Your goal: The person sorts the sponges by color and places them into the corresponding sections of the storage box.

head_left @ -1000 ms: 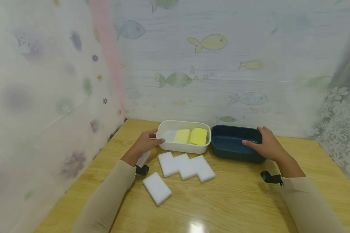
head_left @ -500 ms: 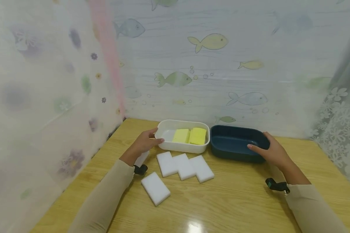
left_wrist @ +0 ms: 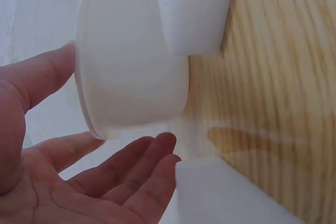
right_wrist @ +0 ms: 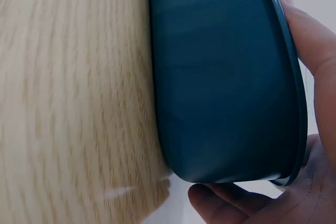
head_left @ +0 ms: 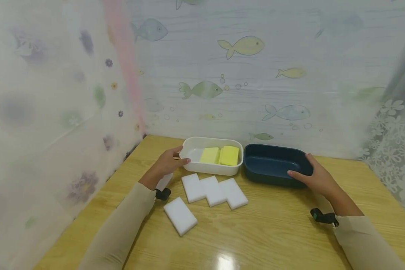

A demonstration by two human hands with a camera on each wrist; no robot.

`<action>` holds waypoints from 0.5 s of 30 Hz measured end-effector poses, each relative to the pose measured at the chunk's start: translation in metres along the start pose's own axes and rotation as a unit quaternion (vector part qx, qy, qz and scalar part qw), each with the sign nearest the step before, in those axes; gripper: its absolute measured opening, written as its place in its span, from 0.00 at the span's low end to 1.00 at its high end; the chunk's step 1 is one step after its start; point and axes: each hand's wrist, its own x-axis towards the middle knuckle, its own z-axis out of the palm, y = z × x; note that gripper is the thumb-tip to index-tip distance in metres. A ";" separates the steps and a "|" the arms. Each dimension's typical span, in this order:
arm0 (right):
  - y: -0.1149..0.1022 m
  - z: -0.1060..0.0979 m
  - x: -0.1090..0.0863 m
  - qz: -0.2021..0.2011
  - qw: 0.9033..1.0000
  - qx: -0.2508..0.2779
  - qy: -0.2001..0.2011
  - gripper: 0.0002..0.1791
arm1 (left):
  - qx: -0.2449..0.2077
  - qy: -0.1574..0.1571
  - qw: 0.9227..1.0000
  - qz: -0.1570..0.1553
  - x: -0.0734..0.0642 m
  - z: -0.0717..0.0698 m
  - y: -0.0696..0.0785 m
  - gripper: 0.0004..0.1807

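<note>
- White tub (head_left: pixel 207 169) stands upright just left of the dark blue tub (head_left: pixel 270 178), their rims touching or nearly so, both long axes running left to right.
- Left hand (head_left: pixel 167 163) holds the white one's left end, thumb at the rim, other fingers loosely spread.
- Right hand (head_left: pixel 318 178) grips the blue one's right end, thumb over the rim.
- Yellow blocks (head_left: pixel 229 155) sit inside the white one; white blocks (head_left: pixel 215 191) lie in front.
- No brand, label or writing shows.

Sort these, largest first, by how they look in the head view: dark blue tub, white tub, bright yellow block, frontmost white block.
1. Dark blue tub and white tub: too alike to rank.
2. Frontmost white block, though its nearness may enlarge it.
3. Bright yellow block.
</note>
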 end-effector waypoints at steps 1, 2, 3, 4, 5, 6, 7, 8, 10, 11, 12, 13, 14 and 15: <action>0.000 0.000 0.000 0.000 1.000 -0.003 0.000 0.65 | 0.005 0.001 1.000 0.004 0.000 -0.001 0.001 0.44; 0.001 0.000 -0.001 -0.001 1.000 -0.004 0.001 0.65 | 0.012 0.001 1.000 0.006 0.000 -0.002 0.002 0.44; 0.001 0.000 -0.001 -0.001 1.000 -0.004 0.000 0.65 | 0.018 0.001 1.000 0.009 -0.001 -0.004 0.003 0.43; 0.001 0.000 -0.001 -0.002 1.000 -0.005 0.000 0.65 | 0.026 0.003 1.000 0.010 -0.002 -0.006 0.004 0.43; 0.000 0.000 -0.001 -0.004 1.000 -0.003 0.000 0.64 | 0.032 0.004 0.999 0.008 -0.004 -0.008 0.005 0.43; 0.000 0.000 -0.001 -0.005 1.000 -0.002 0.000 0.64 | 0.040 0.005 0.999 0.006 -0.007 -0.010 0.007 0.43; 0.000 0.001 -0.001 -0.006 1.000 -0.002 0.000 0.64 | 0.053 0.004 0.999 0.002 -0.010 -0.013 0.007 0.43; 0.000 0.001 -0.001 -0.007 1.000 -0.002 0.000 0.63 | 0.065 0.002 0.998 -0.001 -0.013 -0.015 0.008 0.44; 0.001 0.002 -0.001 -0.008 1.000 -0.002 0.001 0.63 | 0.095 -0.002 0.995 -0.011 -0.019 -0.021 0.007 0.46; 0.001 0.002 -0.001 -0.008 1.000 -0.004 0.002 0.63 | 0.111 -0.007 0.994 -0.012 -0.022 -0.023 0.006 0.47; 0.002 0.002 -0.001 -0.007 1.000 -0.005 0.002 0.62 | 0.125 -0.011 0.992 -0.014 -0.024 -0.027 0.005 0.48; 0.003 0.002 -0.001 -0.006 1.000 -0.007 0.002 0.62 | 0.141 -0.015 0.990 -0.016 -0.027 -0.030 0.003 0.49; 0.003 0.002 -0.001 -0.005 1.000 -0.008 0.002 0.62 | 0.151 -0.018 0.988 -0.021 -0.030 -0.033 0.002 0.49; 0.004 0.001 -0.002 -0.004 1.000 -0.010 0.002 0.62 | 0.158 -0.024 0.987 -0.027 -0.033 -0.036 0.000 0.49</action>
